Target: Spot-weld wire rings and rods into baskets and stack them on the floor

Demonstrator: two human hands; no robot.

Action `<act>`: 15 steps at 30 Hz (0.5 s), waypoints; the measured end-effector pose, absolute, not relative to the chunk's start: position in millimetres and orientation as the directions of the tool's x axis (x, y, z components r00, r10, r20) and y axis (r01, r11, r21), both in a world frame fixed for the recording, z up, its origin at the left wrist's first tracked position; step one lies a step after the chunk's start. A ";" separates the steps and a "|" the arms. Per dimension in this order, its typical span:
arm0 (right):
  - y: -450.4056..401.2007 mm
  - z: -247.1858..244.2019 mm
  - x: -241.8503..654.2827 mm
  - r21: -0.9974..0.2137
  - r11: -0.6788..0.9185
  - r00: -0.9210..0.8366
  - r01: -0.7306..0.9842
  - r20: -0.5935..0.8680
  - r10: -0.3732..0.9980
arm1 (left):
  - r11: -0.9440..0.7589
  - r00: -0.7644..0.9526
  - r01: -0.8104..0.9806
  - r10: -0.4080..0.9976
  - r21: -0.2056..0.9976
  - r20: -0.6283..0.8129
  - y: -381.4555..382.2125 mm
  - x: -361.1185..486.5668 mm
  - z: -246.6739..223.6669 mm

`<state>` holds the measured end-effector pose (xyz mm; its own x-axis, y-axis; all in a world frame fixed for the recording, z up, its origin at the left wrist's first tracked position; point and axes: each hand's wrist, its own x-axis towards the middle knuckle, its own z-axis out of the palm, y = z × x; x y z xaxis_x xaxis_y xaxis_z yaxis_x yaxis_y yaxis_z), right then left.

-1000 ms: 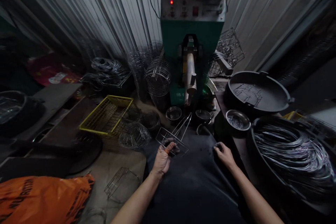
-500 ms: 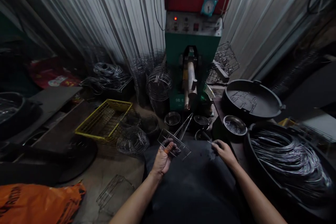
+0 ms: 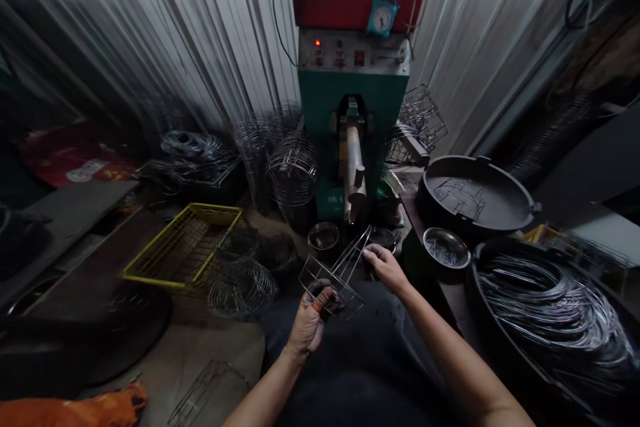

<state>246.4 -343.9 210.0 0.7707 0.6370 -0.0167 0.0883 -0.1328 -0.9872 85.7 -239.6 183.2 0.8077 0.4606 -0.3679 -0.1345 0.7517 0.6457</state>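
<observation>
My left hand (image 3: pixel 311 320) is closed round a wire frame (image 3: pixel 345 273), a rectangular grid with long prongs that point away from me. An orange wrap covers one finger or the thumb of that hand. My right hand (image 3: pixel 387 267) is pinched at the right side of the prongs, near their far end. A short piece of wire shows faintly at its fingertips; whether it touches the prongs I cannot tell. Just beyond the prong tips is the lower end of the metal arm (image 3: pixel 355 160) of a green machine (image 3: pixel 320 107).
Small metal bowls (image 3: pixel 323 237) stand below the machine. To the right are a bowl of short wire pieces (image 3: pixel 447 248), a round black pan (image 3: pixel 515 203) and a large tub of wire rings (image 3: pixel 545 307). On the left are a yellow basket (image 3: pixel 183 283) and wire coils (image 3: pixel 243 287).
My right hand has moved left and forward, from over my lap to the prongs of the wire frame. My left hand keeps its hold. The view has shifted slightly.
</observation>
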 end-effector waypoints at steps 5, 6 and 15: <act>-345.1 205.3 250.5 -0.981 -0.149 0.751 0.125 -0.004 0.660 | 0.730 0.808 -0.100 0.456 0.676 -0.374 -234.6 91.0 180.4; -344.9 204.3 250.8 -0.984 -0.140 0.750 0.108 -0.012 0.661 | 0.730 0.809 -0.096 0.453 0.677 -0.375 -234.1 91.8 179.6; -333.8 192.3 248.2 -0.981 0.019 0.756 -0.194 -0.138 0.640 | 0.720 0.804 -0.099 0.465 0.687 -0.370 -230.3 99.1 177.1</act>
